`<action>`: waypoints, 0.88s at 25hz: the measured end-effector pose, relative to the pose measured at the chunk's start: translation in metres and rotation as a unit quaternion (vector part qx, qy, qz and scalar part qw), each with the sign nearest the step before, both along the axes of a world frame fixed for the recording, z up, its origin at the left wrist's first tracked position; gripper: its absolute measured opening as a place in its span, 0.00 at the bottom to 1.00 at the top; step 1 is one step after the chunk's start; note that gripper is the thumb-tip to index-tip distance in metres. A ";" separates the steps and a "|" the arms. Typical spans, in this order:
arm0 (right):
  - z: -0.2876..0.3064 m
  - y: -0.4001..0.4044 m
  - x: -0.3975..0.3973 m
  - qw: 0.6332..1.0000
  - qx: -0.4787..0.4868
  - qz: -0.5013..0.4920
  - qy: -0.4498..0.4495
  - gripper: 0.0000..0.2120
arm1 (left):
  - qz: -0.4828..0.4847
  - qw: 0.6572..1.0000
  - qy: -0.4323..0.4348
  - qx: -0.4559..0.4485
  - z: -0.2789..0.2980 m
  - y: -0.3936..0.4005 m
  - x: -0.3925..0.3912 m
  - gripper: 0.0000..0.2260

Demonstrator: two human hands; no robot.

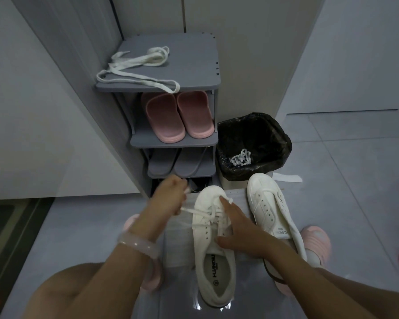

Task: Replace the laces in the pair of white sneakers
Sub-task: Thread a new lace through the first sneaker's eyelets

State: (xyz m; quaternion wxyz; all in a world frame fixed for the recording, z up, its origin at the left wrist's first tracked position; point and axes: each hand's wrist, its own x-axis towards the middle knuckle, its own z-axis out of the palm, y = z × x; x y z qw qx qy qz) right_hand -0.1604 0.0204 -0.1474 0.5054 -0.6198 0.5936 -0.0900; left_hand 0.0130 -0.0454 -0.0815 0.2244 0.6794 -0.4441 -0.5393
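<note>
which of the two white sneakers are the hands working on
The left sneaker: right hand rests on it, left hand pulls its lace. The right sneaker lies untouched.

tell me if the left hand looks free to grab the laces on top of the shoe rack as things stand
Probably not right now. The left hand is pinching the lace of the near sneaker. The path up to the loose laces on the rack top looks unobstructed, but it would have to let go first.

Head view looks steeply down, seemingly crouched close.
</note>
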 end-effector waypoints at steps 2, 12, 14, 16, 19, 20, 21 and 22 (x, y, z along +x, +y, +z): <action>-0.001 -0.001 0.002 1.000 -0.004 -0.008 -0.006 0.50 | -0.197 0.955 -0.212 -0.058 -0.026 0.011 -0.005 0.10; -0.005 -0.003 0.003 1.000 -0.013 -0.011 0.000 0.52 | -0.422 0.860 -0.272 -0.095 -0.047 0.021 -0.018 0.08; -0.005 -0.003 0.002 1.000 -0.005 -0.022 -0.004 0.52 | -0.339 0.927 -0.138 -0.084 -0.029 0.017 -0.017 0.08; -0.006 -0.003 0.001 0.999 0.005 -0.032 -0.018 0.52 | -0.152 0.984 0.085 -0.030 -0.003 0.006 -0.005 0.11; -0.005 -0.001 -0.002 0.999 0.015 -0.019 -0.023 0.51 | 0.030 0.963 0.263 -0.044 0.015 -0.012 0.015 0.14; -0.003 -0.001 -0.002 1.000 0.022 -0.010 -0.020 0.49 | 0.028 0.971 0.230 -0.053 0.015 -0.012 0.016 0.14; -0.002 -0.001 -0.002 0.999 0.025 -0.015 -0.013 0.46 | 0.013 0.980 0.193 -0.052 0.012 -0.010 0.013 0.14; -0.001 -0.002 -0.002 0.999 0.013 -0.039 0.003 0.40 | 0.000 0.983 0.182 -0.031 0.008 -0.007 0.008 0.14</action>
